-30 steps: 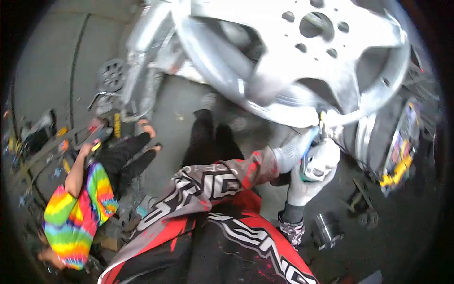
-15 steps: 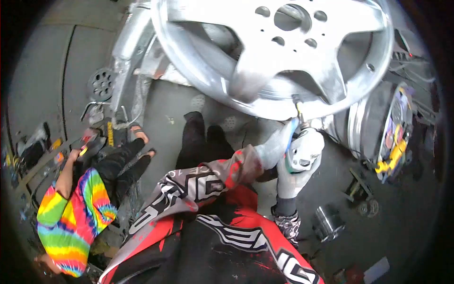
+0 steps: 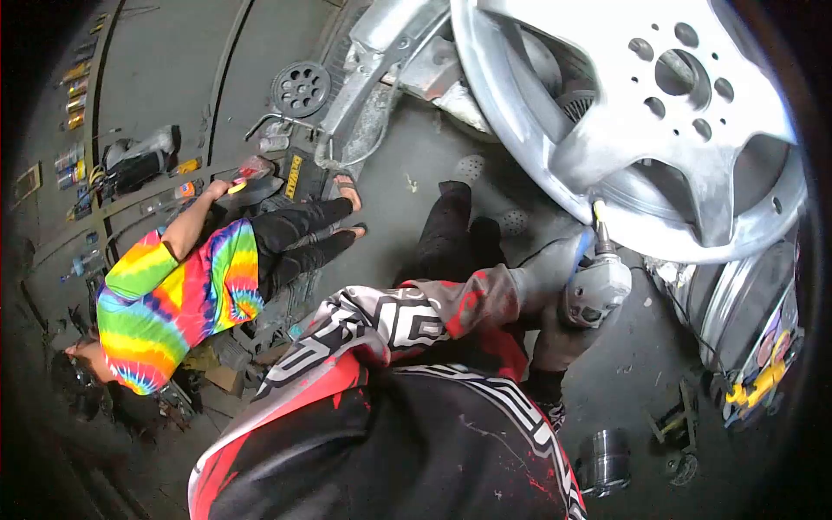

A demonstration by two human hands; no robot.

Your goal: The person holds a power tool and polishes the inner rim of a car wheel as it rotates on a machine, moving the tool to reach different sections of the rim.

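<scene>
Left hand (image 3: 548, 273) and right hand (image 3: 563, 342) clamped around grinder (image 3: 600, 288) at alloy wheel (image 3: 693, 165)

Far left, spray cans (image 3: 74, 80) lie in a row on the concrete floor (image 3: 173, 52); a co-worker (image 3: 173, 295) in a tie-dye shirt sits among scattered tools, one arm stretched out to them; a perforated disc (image 3: 301, 88) lies further up; at centre, a grey-and-red sleeve (image 3: 433, 303) leads to the gloved left hand, fingers wrapped round the grinder's neck; the gloved right hand closes on the grinder's body from below; the grinder's bit touches the lower rim of the alloy wheel, which stands tilted on edge; lower down, a metal cylinder (image 3: 604, 459) stands on the floor; far right, a second wheel (image 3: 737, 299) sits behind the first, a yellow tool (image 3: 752, 392) beside it.
</scene>
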